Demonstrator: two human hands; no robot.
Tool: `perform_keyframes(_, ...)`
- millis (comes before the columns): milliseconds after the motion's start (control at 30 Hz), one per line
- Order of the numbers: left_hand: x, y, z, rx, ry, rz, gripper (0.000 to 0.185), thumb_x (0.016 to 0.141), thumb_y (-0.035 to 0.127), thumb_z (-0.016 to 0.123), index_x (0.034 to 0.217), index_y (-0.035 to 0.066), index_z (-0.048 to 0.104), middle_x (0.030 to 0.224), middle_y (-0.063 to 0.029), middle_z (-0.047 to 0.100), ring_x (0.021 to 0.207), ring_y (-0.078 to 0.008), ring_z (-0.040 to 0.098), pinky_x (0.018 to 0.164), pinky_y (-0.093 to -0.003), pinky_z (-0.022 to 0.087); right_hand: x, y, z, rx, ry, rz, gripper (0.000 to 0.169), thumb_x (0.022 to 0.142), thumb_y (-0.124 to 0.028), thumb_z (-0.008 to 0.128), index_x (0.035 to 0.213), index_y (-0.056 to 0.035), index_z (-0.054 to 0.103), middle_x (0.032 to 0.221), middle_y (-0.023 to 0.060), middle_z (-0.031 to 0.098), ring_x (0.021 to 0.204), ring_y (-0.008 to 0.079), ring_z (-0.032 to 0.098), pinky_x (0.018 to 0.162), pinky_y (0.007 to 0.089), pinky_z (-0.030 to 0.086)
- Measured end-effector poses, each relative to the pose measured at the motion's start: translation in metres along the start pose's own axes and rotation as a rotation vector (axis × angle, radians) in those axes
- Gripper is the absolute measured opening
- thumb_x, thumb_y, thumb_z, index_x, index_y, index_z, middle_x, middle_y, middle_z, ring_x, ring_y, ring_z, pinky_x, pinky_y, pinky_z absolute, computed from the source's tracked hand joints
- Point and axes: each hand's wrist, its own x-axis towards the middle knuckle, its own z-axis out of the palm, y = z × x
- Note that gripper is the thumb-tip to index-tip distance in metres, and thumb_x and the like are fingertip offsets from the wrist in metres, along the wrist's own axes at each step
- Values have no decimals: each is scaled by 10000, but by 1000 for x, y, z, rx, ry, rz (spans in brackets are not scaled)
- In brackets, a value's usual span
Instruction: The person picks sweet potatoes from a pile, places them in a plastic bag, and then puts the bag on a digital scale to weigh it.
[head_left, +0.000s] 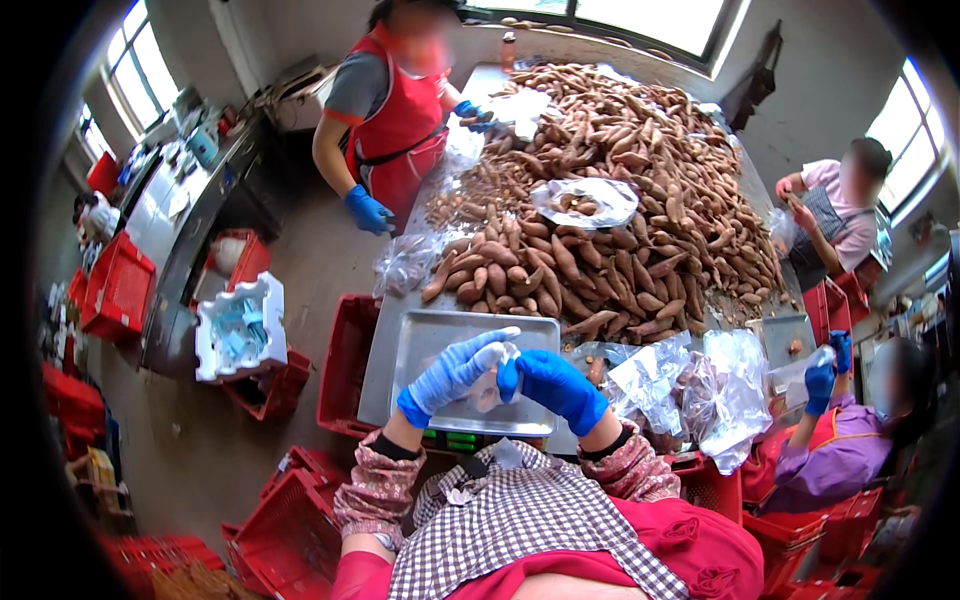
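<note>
My left hand (457, 371), in a light fabric glove over a blue one, pinches the top of a clear plastic bag (487, 394). My right hand (559, 382), in a blue glove, grips the same bag from the other side, and the two hands nearly meet. What the bag holds cannot be told. Both hands are above a metal tray (420, 337) at the table's near edge. Beyond it lies a large heap of sweet potatoes (630, 262), with an opened plastic bag (585, 202) of small pieces on top. Part of a scale with green displays (450, 441) shows under the tray.
Filled plastic bags (724, 390) lie right of the tray; a crumpled bag (409, 262) lies at the table's left edge. Red crates (349, 360) stand around the table. A co-worker in a red apron (397, 127) stands at the left, two others at the right. A foam box (240, 326) sits further left.
</note>
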Motion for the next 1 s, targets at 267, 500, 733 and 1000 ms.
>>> perform_keyframes(267,-26,-28,-4,-305,277,69,414,877,154,569,1263,21,500,874,-31,606,745,-102,559,709,-211,459,-9,35,-93,759,336,-35,274,894,-176,542,1054,39,600,954,127,637,864,213,609,840,334,481)
perform_keyframes(500,-61,-50,-33,1168,79,287,139,837,162,614,872,28,631,773,-77,615,719,-227,594,886,-395,443,14,43,-27,1185,37,-27,297,893,-96,500,1163,27,519,900,90,565,780,173,554,739,268,458)
perform_keyframes(733,-93,-46,-24,-5,432,63,356,910,261,545,661,21,628,610,-51,615,441,-59,442,618,-213,458,20,49,-26,-329,503,-144,693,842,-1,538,1446,-122,221,1166,129,595,673,34,516,632,171,453)
perform_keyframes(1000,-36,-47,-7,620,424,200,431,803,-33,462,1228,-2,530,1115,-90,603,1031,-198,571,927,-286,421,21,45,32,-497,378,-190,783,771,-49,655,1441,-160,265,884,-9,547,656,34,441,612,178,407)
